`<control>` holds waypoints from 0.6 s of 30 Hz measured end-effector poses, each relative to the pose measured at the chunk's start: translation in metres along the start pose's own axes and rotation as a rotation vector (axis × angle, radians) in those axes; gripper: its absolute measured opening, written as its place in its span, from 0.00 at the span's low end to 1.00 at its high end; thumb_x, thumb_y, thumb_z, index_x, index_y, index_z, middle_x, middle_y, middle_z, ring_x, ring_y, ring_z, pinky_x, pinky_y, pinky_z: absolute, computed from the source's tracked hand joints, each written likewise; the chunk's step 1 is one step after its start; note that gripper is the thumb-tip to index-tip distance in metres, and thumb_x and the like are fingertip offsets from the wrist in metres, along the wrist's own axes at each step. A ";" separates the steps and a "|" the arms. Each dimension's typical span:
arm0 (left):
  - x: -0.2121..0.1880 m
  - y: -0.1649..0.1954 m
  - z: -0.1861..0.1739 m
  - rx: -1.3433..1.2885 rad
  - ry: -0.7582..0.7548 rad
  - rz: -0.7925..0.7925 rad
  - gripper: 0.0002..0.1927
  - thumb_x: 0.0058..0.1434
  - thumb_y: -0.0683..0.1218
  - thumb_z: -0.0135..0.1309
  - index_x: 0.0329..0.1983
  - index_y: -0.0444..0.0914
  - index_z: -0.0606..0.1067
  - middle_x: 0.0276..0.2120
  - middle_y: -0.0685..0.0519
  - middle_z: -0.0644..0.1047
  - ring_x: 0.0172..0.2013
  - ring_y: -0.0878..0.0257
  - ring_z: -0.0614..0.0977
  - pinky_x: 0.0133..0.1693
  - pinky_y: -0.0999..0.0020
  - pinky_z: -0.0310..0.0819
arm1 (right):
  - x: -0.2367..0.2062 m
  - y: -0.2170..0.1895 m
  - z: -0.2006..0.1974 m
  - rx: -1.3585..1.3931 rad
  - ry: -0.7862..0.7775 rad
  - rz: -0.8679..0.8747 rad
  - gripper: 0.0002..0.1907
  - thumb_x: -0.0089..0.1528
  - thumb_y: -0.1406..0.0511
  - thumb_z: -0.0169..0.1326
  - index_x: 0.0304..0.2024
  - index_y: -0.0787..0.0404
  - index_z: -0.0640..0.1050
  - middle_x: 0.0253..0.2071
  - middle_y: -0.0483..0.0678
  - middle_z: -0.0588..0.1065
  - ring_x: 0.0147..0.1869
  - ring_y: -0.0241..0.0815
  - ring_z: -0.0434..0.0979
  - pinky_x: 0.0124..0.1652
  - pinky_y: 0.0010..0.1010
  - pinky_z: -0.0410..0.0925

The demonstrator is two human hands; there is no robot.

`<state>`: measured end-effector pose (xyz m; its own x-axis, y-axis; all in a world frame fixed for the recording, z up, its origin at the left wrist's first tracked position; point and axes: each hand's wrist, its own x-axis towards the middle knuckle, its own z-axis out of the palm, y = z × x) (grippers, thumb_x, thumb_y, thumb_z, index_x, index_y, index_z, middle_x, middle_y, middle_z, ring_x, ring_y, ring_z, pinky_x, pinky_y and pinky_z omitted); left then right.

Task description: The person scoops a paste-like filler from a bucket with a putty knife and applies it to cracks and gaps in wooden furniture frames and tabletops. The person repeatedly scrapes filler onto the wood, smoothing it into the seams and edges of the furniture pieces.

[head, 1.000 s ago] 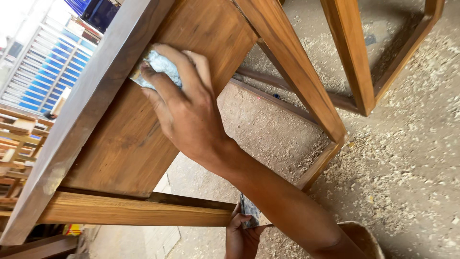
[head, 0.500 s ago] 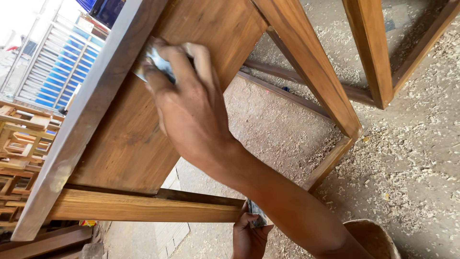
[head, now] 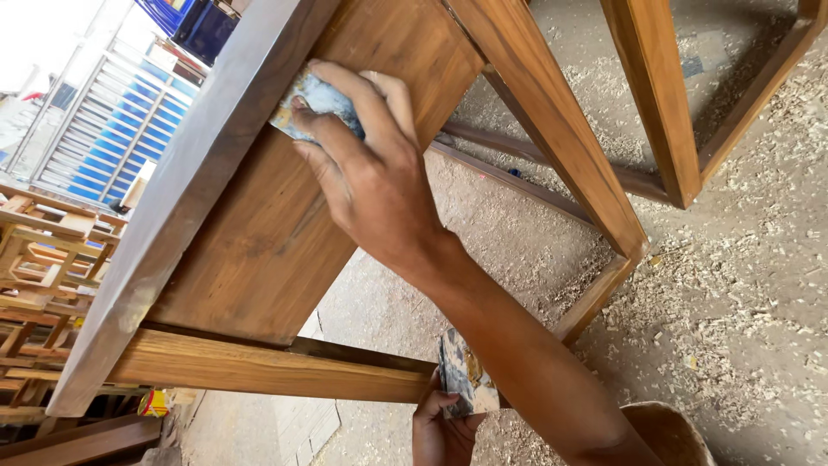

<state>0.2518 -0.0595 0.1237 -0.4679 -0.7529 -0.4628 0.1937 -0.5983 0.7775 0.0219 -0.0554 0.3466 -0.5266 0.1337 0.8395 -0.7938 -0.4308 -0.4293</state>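
My right hand (head: 379,190) presses a small worn piece of sandpaper (head: 315,99) flat against the brown wooden panel (head: 259,250) of a table frame, right beside its grey, unfinished edge board (head: 172,224). My forearm reaches in from the bottom right. Low in the view, partly hidden behind that forearm, my left hand (head: 435,431) grips a second folded piece of sandpaper (head: 461,380) at the end of the lighter wooden rail (head: 259,367).
A slanted wooden leg (head: 552,121) and another frame leg (head: 655,95) stand to the right. Wood shavings cover the ground (head: 733,302). A brown round vessel (head: 673,431) sits at the bottom right. Stacked wooden frames (head: 34,259) and a blue shutter (head: 121,129) lie left.
My right hand has slid the sandpaper a little along the panel beside the grey edge. The view has shifted slightly. My left hand stays at the rail's end.
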 end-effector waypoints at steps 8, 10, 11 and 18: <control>0.017 -0.001 -0.013 -0.079 -0.120 -0.017 0.36 0.47 0.39 0.44 0.65 0.36 0.66 0.54 0.39 0.79 0.52 0.46 0.83 0.47 0.47 0.86 | 0.004 -0.002 0.019 0.026 0.006 0.062 0.08 0.66 0.71 0.64 0.48 0.66 0.83 0.65 0.59 0.70 0.68 0.54 0.69 0.61 0.34 0.75; 0.016 -0.002 -0.013 -0.059 -0.136 -0.011 0.36 0.48 0.38 0.44 0.65 0.35 0.66 0.55 0.40 0.78 0.52 0.46 0.83 0.48 0.48 0.85 | 0.002 -0.004 0.016 -0.029 0.013 0.075 0.07 0.65 0.72 0.64 0.46 0.66 0.83 0.64 0.58 0.70 0.68 0.53 0.69 0.61 0.35 0.75; 0.015 -0.004 -0.012 -0.058 -0.119 -0.010 0.35 0.49 0.38 0.44 0.66 0.35 0.66 0.55 0.40 0.78 0.53 0.47 0.83 0.49 0.49 0.84 | 0.000 -0.006 0.011 -0.070 0.002 0.062 0.08 0.63 0.71 0.65 0.45 0.65 0.84 0.63 0.57 0.71 0.67 0.54 0.69 0.61 0.38 0.74; 0.002 -0.004 0.000 -0.052 -0.045 -0.021 0.34 0.49 0.38 0.43 0.64 0.35 0.67 0.53 0.41 0.79 0.50 0.49 0.84 0.47 0.51 0.87 | 0.000 -0.012 -0.018 -0.047 -0.091 0.119 0.10 0.62 0.70 0.66 0.46 0.67 0.84 0.62 0.56 0.72 0.65 0.53 0.69 0.59 0.34 0.73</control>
<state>0.2504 -0.0593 0.1196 -0.5101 -0.7278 -0.4583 0.2274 -0.6280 0.7442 0.0257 -0.0339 0.3457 -0.5902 0.0021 0.8073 -0.7415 -0.3967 -0.5411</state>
